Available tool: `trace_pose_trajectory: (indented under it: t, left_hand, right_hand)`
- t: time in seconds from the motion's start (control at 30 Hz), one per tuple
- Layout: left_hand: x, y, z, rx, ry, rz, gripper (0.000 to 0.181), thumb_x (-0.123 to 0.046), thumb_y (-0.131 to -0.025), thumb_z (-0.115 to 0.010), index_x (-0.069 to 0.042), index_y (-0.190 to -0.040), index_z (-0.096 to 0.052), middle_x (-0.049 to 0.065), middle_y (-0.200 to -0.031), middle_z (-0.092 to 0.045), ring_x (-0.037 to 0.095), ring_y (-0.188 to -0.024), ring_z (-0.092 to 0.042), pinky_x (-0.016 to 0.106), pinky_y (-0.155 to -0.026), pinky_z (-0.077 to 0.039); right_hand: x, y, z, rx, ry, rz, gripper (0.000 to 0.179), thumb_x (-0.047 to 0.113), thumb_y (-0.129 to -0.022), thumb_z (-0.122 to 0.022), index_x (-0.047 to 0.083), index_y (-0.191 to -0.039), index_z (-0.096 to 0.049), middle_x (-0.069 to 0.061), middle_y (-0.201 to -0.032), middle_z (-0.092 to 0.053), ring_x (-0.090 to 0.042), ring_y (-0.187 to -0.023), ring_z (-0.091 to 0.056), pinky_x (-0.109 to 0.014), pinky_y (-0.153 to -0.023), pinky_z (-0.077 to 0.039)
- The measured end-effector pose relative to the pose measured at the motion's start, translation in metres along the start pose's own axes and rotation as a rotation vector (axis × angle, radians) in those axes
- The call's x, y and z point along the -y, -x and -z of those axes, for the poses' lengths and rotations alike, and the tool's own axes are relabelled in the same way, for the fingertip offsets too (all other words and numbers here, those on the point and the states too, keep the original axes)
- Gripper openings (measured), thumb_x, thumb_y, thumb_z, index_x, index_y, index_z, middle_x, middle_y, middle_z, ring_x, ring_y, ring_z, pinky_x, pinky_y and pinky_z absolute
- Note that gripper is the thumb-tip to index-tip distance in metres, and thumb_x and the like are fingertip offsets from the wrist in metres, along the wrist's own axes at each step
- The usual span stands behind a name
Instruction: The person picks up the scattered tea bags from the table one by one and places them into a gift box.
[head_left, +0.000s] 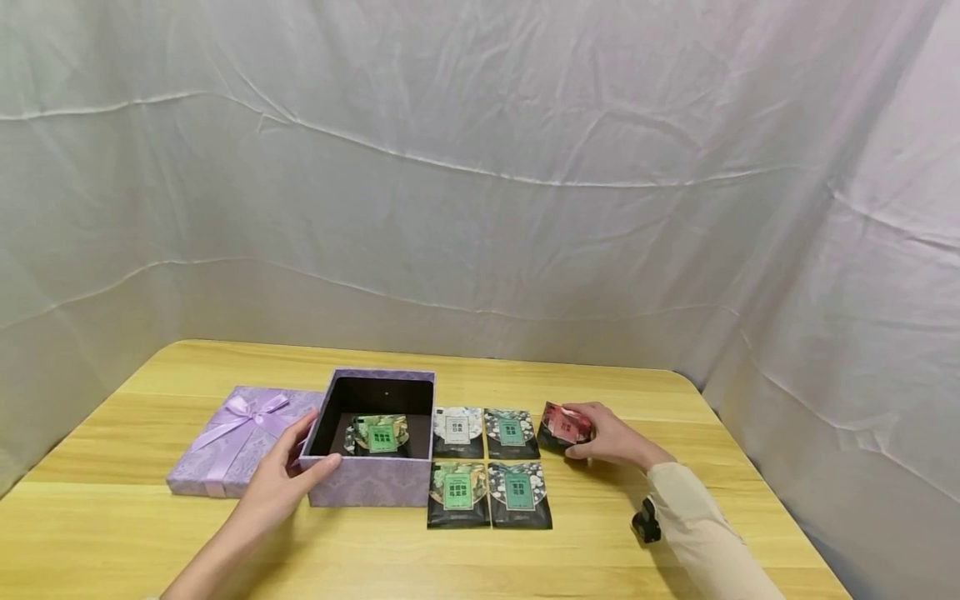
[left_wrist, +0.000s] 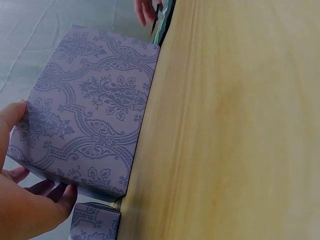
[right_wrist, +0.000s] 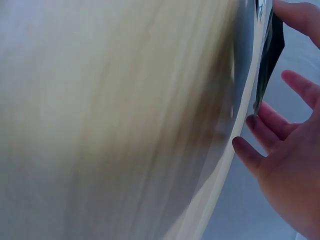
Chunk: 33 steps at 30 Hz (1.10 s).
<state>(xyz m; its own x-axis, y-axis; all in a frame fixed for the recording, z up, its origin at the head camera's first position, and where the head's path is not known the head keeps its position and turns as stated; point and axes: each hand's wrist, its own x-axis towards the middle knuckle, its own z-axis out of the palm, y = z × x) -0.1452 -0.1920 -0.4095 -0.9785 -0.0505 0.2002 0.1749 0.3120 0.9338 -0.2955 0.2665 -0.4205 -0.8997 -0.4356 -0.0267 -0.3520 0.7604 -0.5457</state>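
Observation:
My left hand (head_left: 281, 479) grips the near left corner of an uncovered purple gift box (head_left: 371, 483), thumb at the front rim and fingers along the left side. In the left wrist view the patterned box wall (left_wrist: 95, 110) fills the space beside that hand. Inside the dark box lies a green-labelled tea sachet (head_left: 381, 436). On the right, my right hand (head_left: 611, 437) holds a red tea sachet (head_left: 564, 425) by its right side, tilted up from the table. The right wrist view shows only the dark back of this sachet (right_wrist: 270, 60), between thumb and fingers.
The purple lid (head_left: 206, 446) with a ribbon bow lies left of the box. Right of the box are two rows of sachets: a white-topped one (head_left: 458, 432), a teal one (head_left: 512, 432), a green one (head_left: 458, 493) and another teal one (head_left: 520, 493). Grey cloth (head_left: 480, 225) hangs behind the table (head_left: 420, 562).

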Motion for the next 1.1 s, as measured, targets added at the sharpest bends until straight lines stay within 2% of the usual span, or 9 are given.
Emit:
trace_pose_trajectory:
  t: [0.2, 0.63, 1.1]
  left_hand:
    - [-0.001, 0.000, 0.000, 0.005, 0.008, 0.017, 0.073, -0.011, -0.092, -0.066, 0.003, -0.150, -0.024, 0.034, -0.143, -0.035, 0.044, -0.116, -0.050, 0.014, -0.082, -0.044]
    - [-0.001, 0.000, 0.000, 0.006, 0.014, 0.018, 0.073, -0.011, -0.092, -0.066, 0.003, -0.150, -0.024, 0.034, -0.143, -0.035, 0.045, -0.116, -0.050, 0.014, -0.082, -0.044]
    - [0.000, 0.000, 0.000, 0.005, 0.015, 0.009, 0.072, -0.010, -0.092, -0.066, 0.004, -0.150, -0.024, 0.035, -0.143, -0.034, 0.044, -0.115, -0.051, 0.014, -0.081, -0.044]
  right_hand:
    - [0.005, 0.003, 0.000, -0.020, 0.017, 0.036, 0.081, 0.029, -0.073, -0.081, 0.002, -0.141, -0.046, -0.027, -0.132, -0.045, -0.040, -0.116, -0.045, -0.061, -0.097, -0.037]
    - [0.019, 0.005, -0.002, -0.029, 0.007, 0.058, 0.082, 0.031, -0.072, -0.081, 0.005, -0.141, -0.046, -0.026, -0.138, -0.042, -0.043, -0.124, -0.040, -0.066, -0.099, -0.032]
    - [0.042, 0.006, -0.005, -0.010, 0.028, 0.178, 0.079, 0.030, -0.072, -0.081, 0.007, -0.140, -0.048, -0.023, -0.140, -0.042, -0.044, -0.128, -0.037, -0.066, -0.099, -0.032]
